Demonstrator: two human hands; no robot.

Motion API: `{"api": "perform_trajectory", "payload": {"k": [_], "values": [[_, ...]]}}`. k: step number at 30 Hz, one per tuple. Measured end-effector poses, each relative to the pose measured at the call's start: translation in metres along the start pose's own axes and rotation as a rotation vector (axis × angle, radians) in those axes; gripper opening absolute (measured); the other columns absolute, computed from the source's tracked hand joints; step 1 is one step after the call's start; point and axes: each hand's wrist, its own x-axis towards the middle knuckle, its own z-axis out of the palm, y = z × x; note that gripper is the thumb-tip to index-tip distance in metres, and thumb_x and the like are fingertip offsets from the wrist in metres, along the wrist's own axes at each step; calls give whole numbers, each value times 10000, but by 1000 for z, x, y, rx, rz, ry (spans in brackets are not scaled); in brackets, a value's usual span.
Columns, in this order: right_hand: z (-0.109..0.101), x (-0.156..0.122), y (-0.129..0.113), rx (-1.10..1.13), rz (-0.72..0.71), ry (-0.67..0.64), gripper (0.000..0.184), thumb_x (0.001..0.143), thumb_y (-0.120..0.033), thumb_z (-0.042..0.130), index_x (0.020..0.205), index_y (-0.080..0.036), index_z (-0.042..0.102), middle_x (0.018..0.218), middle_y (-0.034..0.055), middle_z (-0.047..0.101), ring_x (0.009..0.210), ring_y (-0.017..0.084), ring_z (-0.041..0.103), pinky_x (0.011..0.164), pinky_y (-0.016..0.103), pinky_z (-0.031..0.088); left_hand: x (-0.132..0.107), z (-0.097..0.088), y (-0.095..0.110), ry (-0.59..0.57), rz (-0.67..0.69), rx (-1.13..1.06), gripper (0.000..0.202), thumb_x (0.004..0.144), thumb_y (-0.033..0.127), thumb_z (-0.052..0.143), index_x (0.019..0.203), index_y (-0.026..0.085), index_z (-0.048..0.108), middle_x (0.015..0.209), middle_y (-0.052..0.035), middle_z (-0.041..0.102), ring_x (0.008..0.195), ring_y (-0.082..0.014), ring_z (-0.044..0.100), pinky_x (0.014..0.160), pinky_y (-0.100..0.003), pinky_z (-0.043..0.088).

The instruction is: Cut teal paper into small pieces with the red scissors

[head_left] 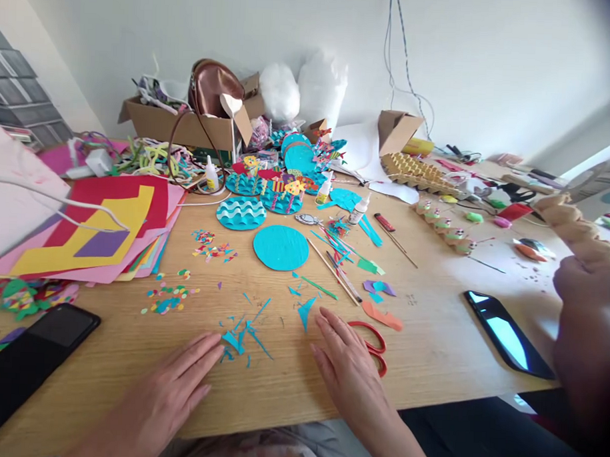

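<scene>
My left hand point(177, 377) lies on the wooden table with its fingers stretched out, fingertips against a small heap of blue paper scraps point(237, 339). Flat on the table, my right hand point(348, 360) has its fingers extended beside a larger blue paper scrap point(306, 311). Red scissor handles point(375, 347) stick out past the right hand's outer side; the blades are hidden, apparently beneath it. Neither hand grips anything. Farther in lies a blue paper disc point(281, 248), and behind it a blue disc with wavy strips point(241, 213).
Confetti dots point(170, 297) and coloured sheets point(109, 228) are at left, near a dark phone point(66, 327). Glue bottles point(360, 209), sticks point(336, 269) and paper-fish decorations point(286, 188) stand behind. Another phone point(506, 332) lies at right, where another person's hand point(588, 285) holds a beige bumpy piece.
</scene>
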Motion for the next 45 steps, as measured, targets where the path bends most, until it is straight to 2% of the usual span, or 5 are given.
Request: {"api": "perform_trajectory", "payload": {"k": [8,16,21,28,45], "values": [[-14,-15,46,-27,190,-40,217,809,-182,460,953,-205,620,1035,93,622,946,234,574,778,385,462,6,-12,3,97,41,-156,573,841,100,320,1277,467,374,1147,82,623,982,-167,615,786,-256,548],[-24,0,45,-188,284,-307,119,788,-181,467,821,-164,580,831,102,628,790,243,610,652,331,446,112,-8,65,-134,162,-8,248,774,88,462,931,199,619,981,-74,634,926,-232,573,838,-376,459],[-33,6,49,-107,272,-229,174,793,-173,443,890,-149,586,895,121,623,776,216,620,649,308,451,146,0,59,-139,90,-190,163,782,123,463,746,183,610,771,-34,635,746,-177,574,688,-279,424],[-28,36,38,103,201,-31,57,766,-196,491,799,-192,537,676,15,625,618,154,576,547,240,396,136,-4,38,-53,-82,-329,199,716,222,539,524,189,499,481,53,489,485,-108,444,490,-223,271],[-2,80,39,84,-81,-345,159,716,-90,518,848,-178,527,816,49,623,747,164,560,643,247,390,111,14,37,-86,380,68,230,849,82,348,954,162,536,808,-59,606,729,-174,564,688,-277,461]]}}
